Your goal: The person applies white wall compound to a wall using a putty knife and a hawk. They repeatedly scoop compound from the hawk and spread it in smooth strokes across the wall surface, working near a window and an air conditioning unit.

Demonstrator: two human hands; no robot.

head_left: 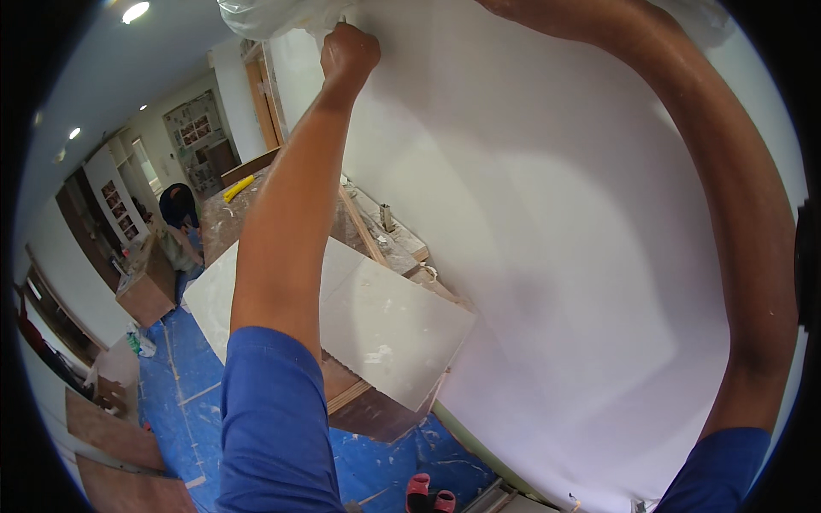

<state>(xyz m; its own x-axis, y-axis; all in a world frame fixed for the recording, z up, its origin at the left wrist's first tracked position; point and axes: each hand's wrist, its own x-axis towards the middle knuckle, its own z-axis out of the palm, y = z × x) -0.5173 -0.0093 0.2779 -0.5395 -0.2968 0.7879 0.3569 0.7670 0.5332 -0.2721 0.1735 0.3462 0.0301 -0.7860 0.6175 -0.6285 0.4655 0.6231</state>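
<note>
Both my arms are raised in front of a smooth white wall [530, 214]. My left hand [351, 53] is closed in a fist near the top of the view, close to the wall. Just above it hangs clear plastic sheeting [282, 15]. A small pale tip pokes up from the fist; what it belongs to is hidden. My right arm [727, 162] bends up along the right side, and its hand lies beyond the top edge. Another piece of plastic sheeting [705, 21] shows behind that forearm.
Below my left arm, a white board [393, 321] lies on a brown box-like unit. A yellow tool [239, 189] and wood strips [362, 224] rest farther along. Blue sheeting [192, 376] covers the floor. Another person [178, 205] bends over at the far left. Pink footwear [417, 485] shows below.
</note>
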